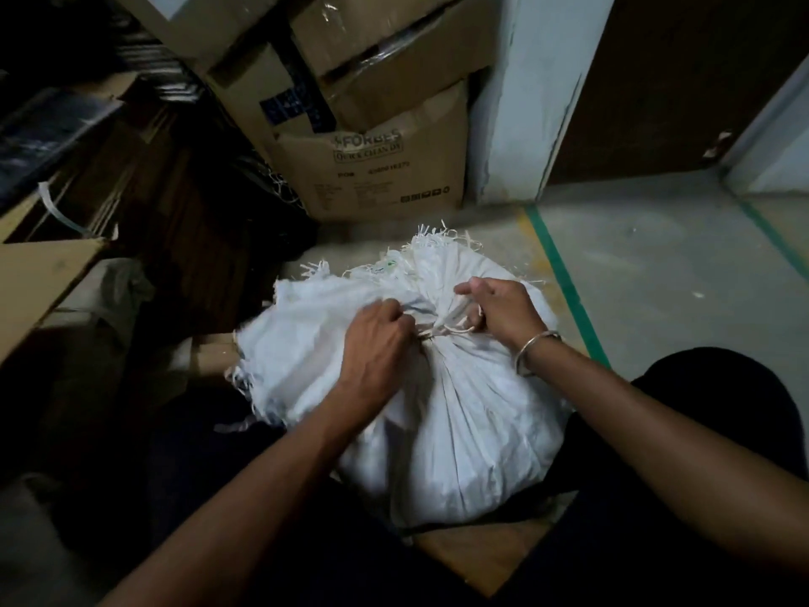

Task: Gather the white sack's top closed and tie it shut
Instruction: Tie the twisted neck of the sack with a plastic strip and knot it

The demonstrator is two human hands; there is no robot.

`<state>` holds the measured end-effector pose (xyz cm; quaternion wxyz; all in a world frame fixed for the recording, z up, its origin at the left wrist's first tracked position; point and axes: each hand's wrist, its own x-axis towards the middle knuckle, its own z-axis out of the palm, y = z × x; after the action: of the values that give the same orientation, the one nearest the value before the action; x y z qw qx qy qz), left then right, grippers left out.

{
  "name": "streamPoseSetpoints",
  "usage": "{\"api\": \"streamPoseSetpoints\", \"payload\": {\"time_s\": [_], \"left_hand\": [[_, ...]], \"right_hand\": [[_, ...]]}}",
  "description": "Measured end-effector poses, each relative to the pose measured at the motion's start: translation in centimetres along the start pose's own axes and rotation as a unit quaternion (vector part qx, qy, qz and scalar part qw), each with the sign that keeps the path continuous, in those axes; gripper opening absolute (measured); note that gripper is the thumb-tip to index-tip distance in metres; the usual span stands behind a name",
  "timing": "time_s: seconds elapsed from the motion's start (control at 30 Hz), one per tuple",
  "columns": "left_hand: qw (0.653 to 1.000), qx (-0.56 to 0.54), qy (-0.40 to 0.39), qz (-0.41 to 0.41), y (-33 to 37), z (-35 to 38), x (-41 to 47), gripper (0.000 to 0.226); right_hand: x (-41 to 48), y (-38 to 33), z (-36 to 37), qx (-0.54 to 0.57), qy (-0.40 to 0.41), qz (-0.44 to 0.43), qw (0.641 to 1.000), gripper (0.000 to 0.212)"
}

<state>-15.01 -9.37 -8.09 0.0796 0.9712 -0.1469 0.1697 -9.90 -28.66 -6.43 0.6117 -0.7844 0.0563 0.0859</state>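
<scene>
A grey concrete floor [656,265] fills the right side of the view, crossed by a green tape line [564,282] that runs past the sack's right edge. Behind it, against a pale wall, stand stacked cardboard boxes [385,177], the lowest printed with dark lettering. In front of the boxes, at the middle of the view and close to the person's legs, sits the white sack [459,431], bulging and full, resting partly on a flat sheet of brown cardboard [481,549]. Its top is drawn into a tight neck, with creases fanning down from that point and the loose, frayed mouth [433,234] spreading up and to the left beyond it. The left hand [376,343] lies on the sack just left of the neck, its fingers curled tight into the bunched fabric there. The right hand [503,313] is just right of the neck, fingers curled around a pale cord [455,329] that circles the neck and loops out toward that hand. A thin metal bangle [532,350] rings the right wrist.
</scene>
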Motion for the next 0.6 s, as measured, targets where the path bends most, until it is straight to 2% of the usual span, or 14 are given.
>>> {"api": "streamPoseSetpoints", "payload": {"time_s": [0.1, 0.13, 0.2, 0.27, 0.37, 0.43, 0.53, 0.6], "left_hand": [[0.999, 0.045, 0.014, 0.017, -2.0, 0.8, 1.3, 0.012], [0.998, 0.058, 0.005, 0.006, -2.2, 0.9, 1.9, 0.009], [0.999, 0.014, -0.032, -0.029, -2.0, 1.0, 2.9, 0.008], [0.992, -0.091, -0.056, -0.061, -1.4, 1.1, 3.3, 0.011], [0.978, -0.195, -0.071, -0.034, -1.2, 1.8, 3.5, 0.018], [0.970, -0.232, -0.066, -0.036, -1.6, 2.5, 3.6, 0.020], [0.962, -0.255, -0.047, -0.082, -1.7, 3.3, 4.0, 0.018], [0.957, -0.267, -0.047, -0.104, -1.1, 3.5, 4.2, 0.018]], "right_hand": [[0.7, 1.1, 0.6, -0.060, 0.056, 0.019, 0.996, 0.025], [0.7, 1.2, 0.6, -0.117, 0.071, -0.011, 0.991, 0.026], [0.5, 1.1, 0.4, -0.219, 0.093, -0.063, 0.969, 0.026], [0.2, 0.8, 0.1, -0.234, 0.110, -0.089, 0.962, 0.027], [-0.1, 0.9, -0.3, -0.280, 0.105, -0.128, 0.946, 0.027], [-0.4, 1.0, -0.7, -0.291, 0.102, -0.162, 0.937, 0.024], [-0.9, 0.9, -1.1, -0.270, 0.116, -0.224, 0.929, 0.012], [-1.3, 0.9, -1.4, -0.262, 0.138, -0.237, 0.925, 0.007]]}}
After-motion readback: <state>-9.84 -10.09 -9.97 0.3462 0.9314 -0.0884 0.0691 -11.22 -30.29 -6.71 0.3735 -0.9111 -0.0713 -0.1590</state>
